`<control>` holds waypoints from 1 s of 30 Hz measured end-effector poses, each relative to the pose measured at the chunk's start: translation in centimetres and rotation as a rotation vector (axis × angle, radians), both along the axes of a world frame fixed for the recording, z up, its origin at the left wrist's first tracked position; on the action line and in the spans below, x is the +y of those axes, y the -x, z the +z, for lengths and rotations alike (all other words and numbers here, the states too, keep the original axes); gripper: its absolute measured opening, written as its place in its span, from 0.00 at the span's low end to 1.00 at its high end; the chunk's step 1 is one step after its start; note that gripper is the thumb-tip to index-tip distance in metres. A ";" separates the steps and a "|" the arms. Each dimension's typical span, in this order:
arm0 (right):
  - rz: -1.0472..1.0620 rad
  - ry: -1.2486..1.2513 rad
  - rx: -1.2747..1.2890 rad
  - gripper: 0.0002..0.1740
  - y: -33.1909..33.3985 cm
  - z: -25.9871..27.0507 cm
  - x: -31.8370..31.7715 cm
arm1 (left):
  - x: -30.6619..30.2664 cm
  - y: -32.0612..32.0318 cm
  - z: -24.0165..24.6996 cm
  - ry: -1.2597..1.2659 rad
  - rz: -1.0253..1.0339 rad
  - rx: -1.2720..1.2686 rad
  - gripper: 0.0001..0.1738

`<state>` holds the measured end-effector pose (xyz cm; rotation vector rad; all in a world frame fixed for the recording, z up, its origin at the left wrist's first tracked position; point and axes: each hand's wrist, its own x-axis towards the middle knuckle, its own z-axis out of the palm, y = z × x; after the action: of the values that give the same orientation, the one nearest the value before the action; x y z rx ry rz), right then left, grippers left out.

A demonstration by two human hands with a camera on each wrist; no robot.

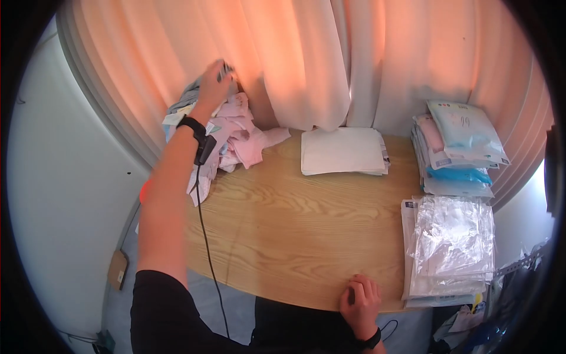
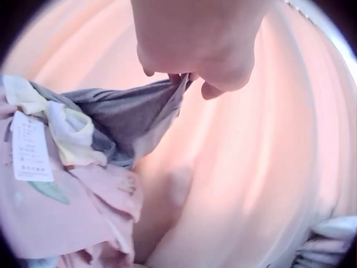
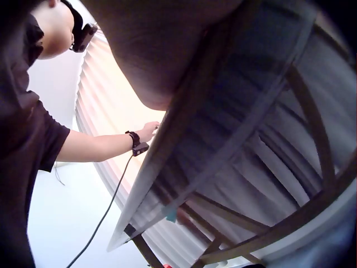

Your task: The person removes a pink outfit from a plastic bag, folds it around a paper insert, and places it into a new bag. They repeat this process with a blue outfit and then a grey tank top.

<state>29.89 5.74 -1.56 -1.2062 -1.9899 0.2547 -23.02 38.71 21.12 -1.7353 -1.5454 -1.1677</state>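
Note:
At the back left of the table, my left hand (image 1: 213,88) pinches a corner of a grey cloth garment (image 2: 139,111). The cloth stretches up from a heap of clothes, its lower part still among them. Below it in the left wrist view lie a pink garment (image 2: 72,212) with a white paper tag (image 2: 31,146) and a white and yellow piece of cloth (image 2: 70,131). More pink clothing (image 1: 247,141) spills to the right of the heap. My right hand (image 1: 362,302) rests at the table's front edge, fingers loosely curled, holding nothing.
A stack of white sheets (image 1: 342,151) lies at the back middle of the wooden table (image 1: 295,230). Packaged items in plastic bags (image 1: 466,135) pile up at the back right, with clear plastic bags (image 1: 451,242) in front. A curtain (image 1: 295,59) hangs behind; a black cable (image 1: 206,248) trails from my left wrist.

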 end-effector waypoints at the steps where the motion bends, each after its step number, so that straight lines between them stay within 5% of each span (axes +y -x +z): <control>1: 0.003 0.008 0.003 0.10 0.0 0.1 0.0 | -1.0 -1.0 1.3 -0.063 -0.075 -0.079 0.27; 6: 0.008 -0.039 0.020 0.11 0.0 -0.3 0.2 | -9.4 -8.4 9.0 -0.333 -0.289 -0.189 0.24; 12: 0.061 0.053 0.202 0.14 -0.3 0.0 -0.9 | -20.3 -16.2 12.6 -0.214 -0.442 -0.355 0.36; 19: 0.472 -0.048 0.526 0.30 2.6 15.3 -3.7 | -27.7 -22.3 11.4 0.069 -0.808 -0.701 0.39; 21: 0.413 -0.215 0.541 0.38 5.0 19.7 -3.0 | -29.4 -23.5 10.7 0.211 -0.892 -0.793 0.38; 24: 0.258 -0.344 0.540 0.38 7.4 21.7 -1.0 | -32.8 -27.1 9.9 0.381 -0.988 -0.880 0.38; 26: 0.223 -0.453 0.428 0.37 8.0 21.8 0.5 | -34.4 -28.4 9.3 0.417 -0.974 -0.756 0.40; 28: 0.323 -0.290 0.555 0.26 7.4 21.7 0.3 | -35.6 -28.6 8.8 0.403 -0.876 -0.531 0.40; 30: 0.402 -0.190 0.693 0.18 6.9 22.0 0.6 | -36.8 -27.9 9.3 0.247 -0.494 -0.034 0.31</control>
<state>22.96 6.36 20.47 -0.4833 -1.5659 0.5816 4.86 1.90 30.43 -2.3668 -1.3634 -1.2756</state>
